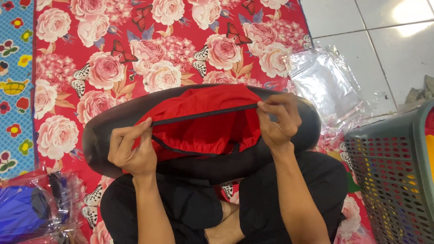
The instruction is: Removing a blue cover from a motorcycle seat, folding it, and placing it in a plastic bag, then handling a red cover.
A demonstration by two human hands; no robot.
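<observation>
Both hands pinch the dark elastic edge of a red cover (203,122) that is being stretched over a long black padded seat (104,131) lying across the person's lap. The left hand (131,151) has its thumb and fingers closed on the hem at the near left, with red fabric bunched under the palm. The right hand (278,119) grips the same dark hem further right and slightly farther away, fingertips curled tight over it. Held at two spread points like this, the hem is drawn into a taut line between the hands, which opens the cover's mouth and shows its red inside gathered in folds below that line.

The cover sits between and just beyond the two grips, draped over the upper middle of the seat, while the seat's rounded black ends stick out bare on the left and right. The seat rests on the person's crossed legs in black trousers (289,190), apparently to keep it steady and close.

Underneath lies a red mat printed with pink roses and butterflies (104,68). At the far right are clear plastic bags (323,83) on white floor tiles (398,49), a grey perforated basket (389,180) at the near right, and a bagged blue item (22,212) at the near left.
</observation>
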